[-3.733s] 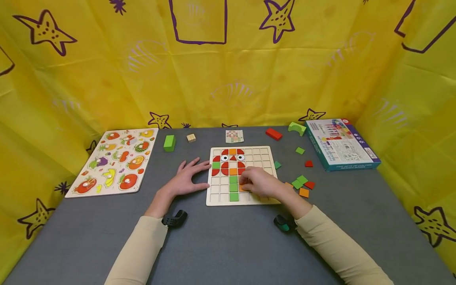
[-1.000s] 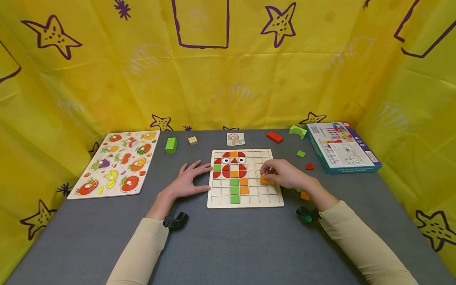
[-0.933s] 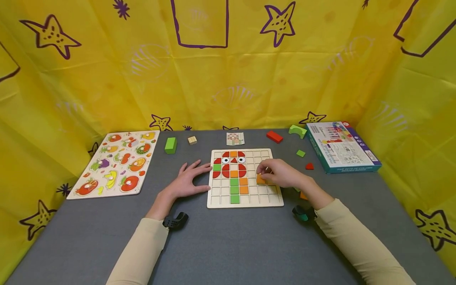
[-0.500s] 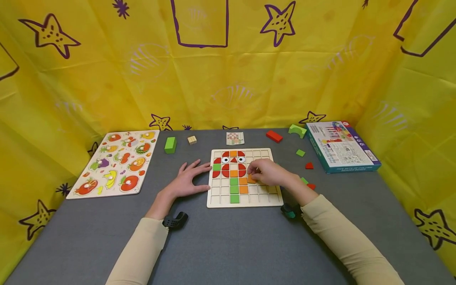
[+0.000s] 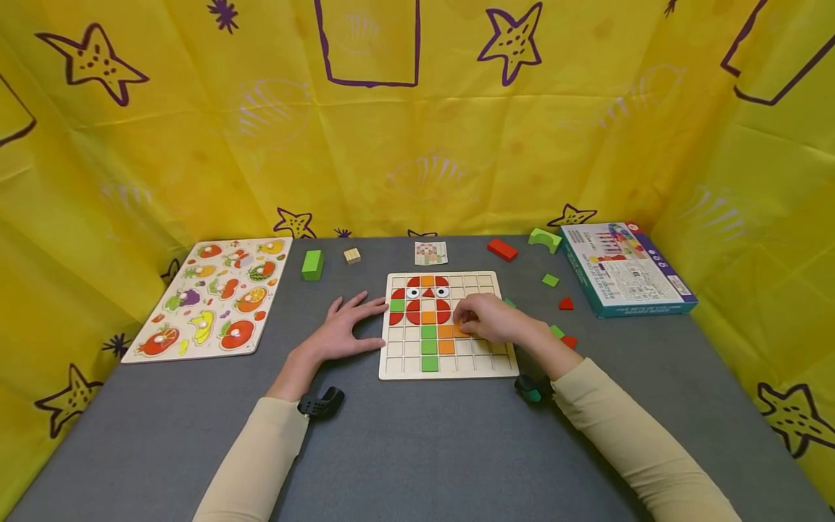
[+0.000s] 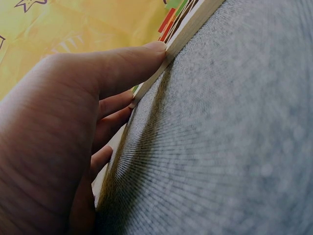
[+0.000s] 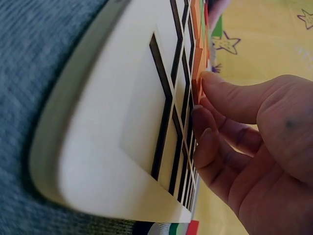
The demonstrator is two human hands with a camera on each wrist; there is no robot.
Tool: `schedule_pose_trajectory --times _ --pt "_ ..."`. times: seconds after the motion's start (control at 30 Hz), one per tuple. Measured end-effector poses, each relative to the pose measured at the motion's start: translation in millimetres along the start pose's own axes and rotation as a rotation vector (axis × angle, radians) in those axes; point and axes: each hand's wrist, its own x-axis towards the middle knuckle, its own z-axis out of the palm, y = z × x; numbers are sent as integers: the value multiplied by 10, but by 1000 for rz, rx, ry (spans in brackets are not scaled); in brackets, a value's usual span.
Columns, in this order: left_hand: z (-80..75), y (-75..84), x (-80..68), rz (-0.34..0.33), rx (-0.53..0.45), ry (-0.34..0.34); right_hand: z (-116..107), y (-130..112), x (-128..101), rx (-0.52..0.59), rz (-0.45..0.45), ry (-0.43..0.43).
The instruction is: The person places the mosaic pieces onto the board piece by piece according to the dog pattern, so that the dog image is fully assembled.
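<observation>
My right hand (image 5: 492,317) pinches an orange square tile (image 5: 459,331) between thumb and fingertips. In the right wrist view, that orange tile (image 7: 197,89) sits down at the grid of the wooden board (image 7: 93,156), level with its neighbours. Directly left of it on the board (image 5: 394,368) are two more orange squares (image 5: 446,339) and a column of green squares (image 5: 429,348). Above them, red rounded tiles (image 5: 413,312) and two eye tiles (image 5: 442,293) form a face. My left hand (image 5: 342,333) lies with spread fingers, its thumb (image 6: 142,58) and fingertips against the board's left edge.
Loose green and red tiles (image 5: 569,342) lie right of the board, partly behind my right forearm. A small picture card (image 5: 430,254) and several blocks (image 5: 502,250) stand beyond it. At far left is a fruit puzzle board (image 5: 212,297), at far right a box (image 5: 629,268).
My right hand has carried the orange tile leftward across the board, and the tile has come down beside the other orange squares. My left hand has stayed at the board's edge.
</observation>
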Motion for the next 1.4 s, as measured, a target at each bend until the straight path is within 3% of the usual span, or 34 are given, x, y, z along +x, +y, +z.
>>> schedule_pose_trajectory --times 0.67,0.9,1.23,1.4 --pt "-12 15 -1 -4 -7 4 -44 -39 -36 -57 19 -30" --pt "-9 9 1 -12 -5 2 -86 11 -80 21 -7 -18" --pt "-17 10 -4 2 -7 1 -332 204 -363 85 55 29" --pt "-14 5 0 4 -3 -3 -428 325 -565 94 45 44"
